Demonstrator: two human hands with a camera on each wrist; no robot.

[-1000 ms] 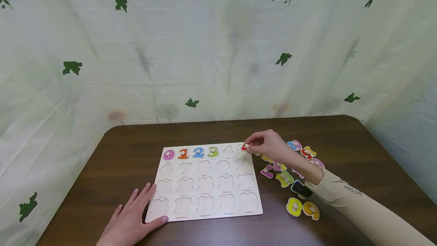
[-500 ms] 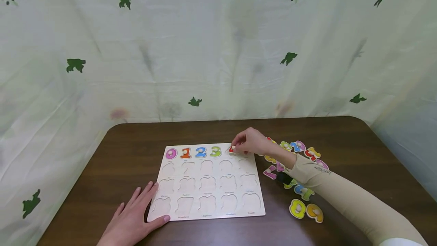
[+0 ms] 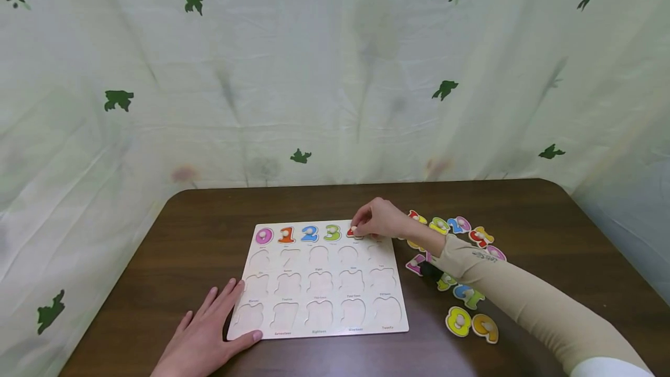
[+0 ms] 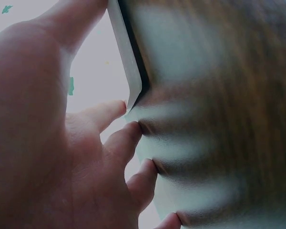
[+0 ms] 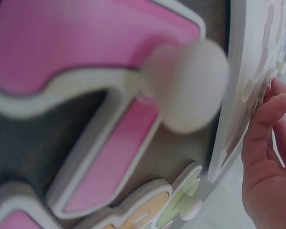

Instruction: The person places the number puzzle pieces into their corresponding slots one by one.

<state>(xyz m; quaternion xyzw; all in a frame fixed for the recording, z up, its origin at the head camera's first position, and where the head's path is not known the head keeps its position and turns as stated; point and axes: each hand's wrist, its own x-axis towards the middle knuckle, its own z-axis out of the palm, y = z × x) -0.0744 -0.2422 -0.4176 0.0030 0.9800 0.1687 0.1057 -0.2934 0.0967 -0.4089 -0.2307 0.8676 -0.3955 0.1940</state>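
A white number puzzle board [image 3: 336, 276] lies on the table, its top row holding a purple 0 [image 3: 264, 236], red-orange 1 [image 3: 286, 235], blue 2 [image 3: 309, 234] and green 3 [image 3: 332, 233]. Just right of the 3, my right hand [image 3: 380, 218] pinches a red number puzzle piece [image 3: 350, 234] at the board, its fingers partly covering it. My left hand [image 3: 204, 326] is spread at the near left corner, thumb on the board and fingertips along its left edge. In the left wrist view, the fingers reach past the board's edge [image 4: 126, 52] toward the tabletop.
Right of the board lie several loose number pieces, among them a yellow one [image 3: 458, 322] and an orange one [image 3: 485, 328]. A pink piece with a white knob [image 5: 76, 38] looms close in the right wrist view. A leaf-patterned curtain [image 3: 314, 74] hangs behind the brown table [image 3: 157, 249].
My right hand has carried the red piece leftward from the board's upper right corner to the spot beside the green 3. My left hand has stayed on the board's corner.
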